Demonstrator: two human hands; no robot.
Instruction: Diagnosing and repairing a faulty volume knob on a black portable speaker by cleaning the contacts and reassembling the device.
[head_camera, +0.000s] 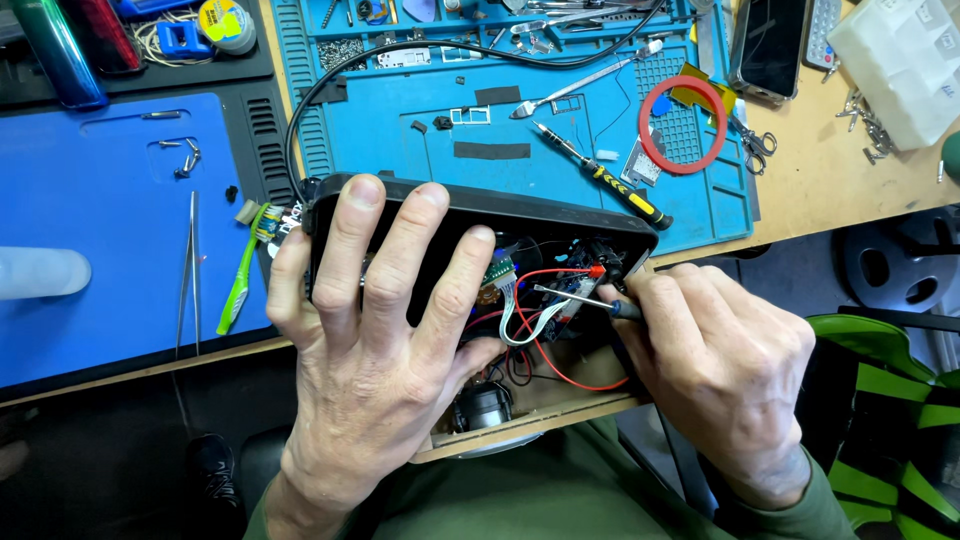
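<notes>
Two bare hands work over an opened black case (560, 215) that rests at the near edge of the table (830, 190), partly over the person's lap. The left hand (380, 340) lies spread flat across the case, its fingers (355, 235) splayed wide and reaching to the far rim, pressing on it rather than gripping anything. The right hand (725, 365) is curled closed around a thin tool (580, 298) whose metal shaft points left into the case's open inside, its tip among the wiring. Red wires (560, 365) loop through the inside, beside a white flat cable (520, 320) and a small circuit board (570, 285). A round grey part (485, 405) sits low in the case, near the left palm.

Beyond the case lies a blue work mat (560, 120) carrying a screwdriver with a yellow and black handle (610, 185), a red ring (683, 125) and small parts. A black cable (400, 65) curves across the mat. To the left, on a darker blue pad (100, 220), lie tweezers (190, 270) and a green toothbrush (245, 265). A phone (770, 45) and scissors (755, 145) lie at the far right.
</notes>
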